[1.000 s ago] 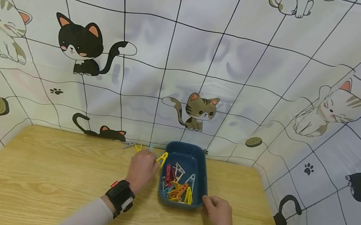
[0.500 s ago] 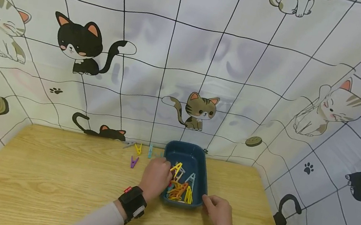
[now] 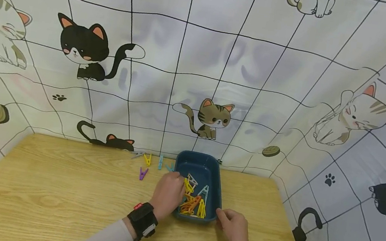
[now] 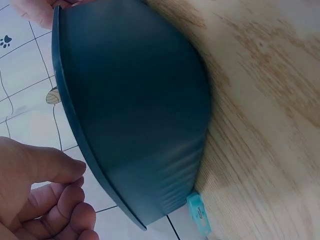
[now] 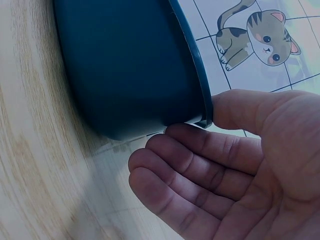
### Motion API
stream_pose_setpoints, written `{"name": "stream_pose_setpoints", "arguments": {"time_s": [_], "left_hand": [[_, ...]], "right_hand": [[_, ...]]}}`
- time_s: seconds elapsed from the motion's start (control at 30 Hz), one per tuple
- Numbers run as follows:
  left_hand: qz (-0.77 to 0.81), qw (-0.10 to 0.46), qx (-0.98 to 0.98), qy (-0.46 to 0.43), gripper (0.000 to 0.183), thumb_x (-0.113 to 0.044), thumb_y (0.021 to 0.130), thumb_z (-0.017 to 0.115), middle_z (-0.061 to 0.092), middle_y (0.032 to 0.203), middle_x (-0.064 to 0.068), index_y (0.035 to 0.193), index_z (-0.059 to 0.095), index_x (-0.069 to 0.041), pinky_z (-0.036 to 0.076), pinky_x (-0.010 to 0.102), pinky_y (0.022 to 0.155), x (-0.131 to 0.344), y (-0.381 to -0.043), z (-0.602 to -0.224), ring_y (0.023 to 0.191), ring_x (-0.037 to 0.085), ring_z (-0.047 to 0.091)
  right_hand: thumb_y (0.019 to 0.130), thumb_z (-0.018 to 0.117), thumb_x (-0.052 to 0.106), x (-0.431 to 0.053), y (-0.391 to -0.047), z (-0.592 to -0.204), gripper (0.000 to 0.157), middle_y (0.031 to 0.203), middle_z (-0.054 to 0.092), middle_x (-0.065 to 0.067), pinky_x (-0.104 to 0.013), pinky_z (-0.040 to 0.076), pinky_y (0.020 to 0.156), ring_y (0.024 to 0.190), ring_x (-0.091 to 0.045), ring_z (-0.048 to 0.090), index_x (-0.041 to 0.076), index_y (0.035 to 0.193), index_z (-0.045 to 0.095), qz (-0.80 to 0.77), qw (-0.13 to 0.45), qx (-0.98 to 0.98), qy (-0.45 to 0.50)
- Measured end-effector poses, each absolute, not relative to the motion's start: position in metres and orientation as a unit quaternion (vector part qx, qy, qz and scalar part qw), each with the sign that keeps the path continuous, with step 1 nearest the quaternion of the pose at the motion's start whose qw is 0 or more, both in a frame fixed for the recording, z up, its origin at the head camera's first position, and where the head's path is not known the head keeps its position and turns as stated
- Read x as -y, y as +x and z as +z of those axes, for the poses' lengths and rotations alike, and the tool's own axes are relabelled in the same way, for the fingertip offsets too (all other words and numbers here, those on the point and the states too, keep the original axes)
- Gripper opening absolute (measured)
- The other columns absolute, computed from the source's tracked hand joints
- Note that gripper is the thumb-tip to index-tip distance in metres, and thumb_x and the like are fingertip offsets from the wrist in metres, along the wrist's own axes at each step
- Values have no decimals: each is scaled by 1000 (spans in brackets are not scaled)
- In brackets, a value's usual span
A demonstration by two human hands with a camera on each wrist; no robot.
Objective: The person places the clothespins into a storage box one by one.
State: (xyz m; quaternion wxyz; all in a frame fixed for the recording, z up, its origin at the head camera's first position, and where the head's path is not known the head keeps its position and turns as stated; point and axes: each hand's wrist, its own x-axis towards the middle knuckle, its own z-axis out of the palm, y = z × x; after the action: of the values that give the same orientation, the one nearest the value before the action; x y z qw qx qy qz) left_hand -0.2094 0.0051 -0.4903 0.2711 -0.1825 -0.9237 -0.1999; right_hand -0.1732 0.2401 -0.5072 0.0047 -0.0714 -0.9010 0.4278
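Observation:
A dark blue plastic bin [image 3: 218,183] stands at the table's far side with several coloured clothespins [image 3: 192,204] inside. My left hand [image 3: 167,194] is at its left rim, beside a yellow clothespin [image 3: 188,186] lying in the bin. In the left wrist view, the thumb and loosely curled fingers [image 4: 72,212] show no clothespin between them. My right hand [image 3: 234,230] holds the bin's near right corner. In the right wrist view, its thumb lies against the rim and the forefinger touches the wall below it.
Left of the bin lie a purple clothespin [image 3: 143,173], a yellow clothespin [image 3: 147,159], a grey one and light blue clothespins [image 3: 160,162]. A cat-printed cloth [image 3: 145,87] rises behind the wooden table [image 3: 53,191].
My left hand has moved right from the loose clothespins to the bin's left rim. The yellow clothespin it carried now lies lower, inside the bin. My right hand keeps its place.

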Motion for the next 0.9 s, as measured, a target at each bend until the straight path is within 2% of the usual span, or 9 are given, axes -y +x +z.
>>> {"name": "stream_pose_setpoints", "arguments": {"time_s": [0.2,0.33,0.5,0.9], "left_hand": [[-234,268,920,-163,22,-4,88,77,48,65,0,69,65,-9,38,29,60,5,-206,-492,62,17,48],[-247,278,916,-152,24,-4,86,79,53,69,1,68,64,-9,44,32,62,14,-205,-493,65,19,54],[-249,287,914,-139,17,-3,86,78,61,75,4,73,68,-5,51,36,66,26,-206,-488,71,22,61],[-242,283,918,-138,10,5,88,73,58,74,6,79,72,1,50,34,64,68,-226,-489,69,21,58]], "right_hand": [[100,64,20,-241,-174,-508,28,73,70,-4,-30,46,62,66,-14,58,5,80,77,427,2,902,-71],[100,65,20,-241,-174,-508,28,74,70,-5,-29,46,62,66,-14,58,5,79,77,427,3,902,-71],[100,64,20,-241,-173,-508,28,75,71,-7,-30,47,62,66,-15,58,5,80,77,428,2,901,-72],[100,65,20,-241,-174,-508,27,74,70,-5,-30,46,62,67,-15,57,5,81,77,427,-1,902,-71]]}}
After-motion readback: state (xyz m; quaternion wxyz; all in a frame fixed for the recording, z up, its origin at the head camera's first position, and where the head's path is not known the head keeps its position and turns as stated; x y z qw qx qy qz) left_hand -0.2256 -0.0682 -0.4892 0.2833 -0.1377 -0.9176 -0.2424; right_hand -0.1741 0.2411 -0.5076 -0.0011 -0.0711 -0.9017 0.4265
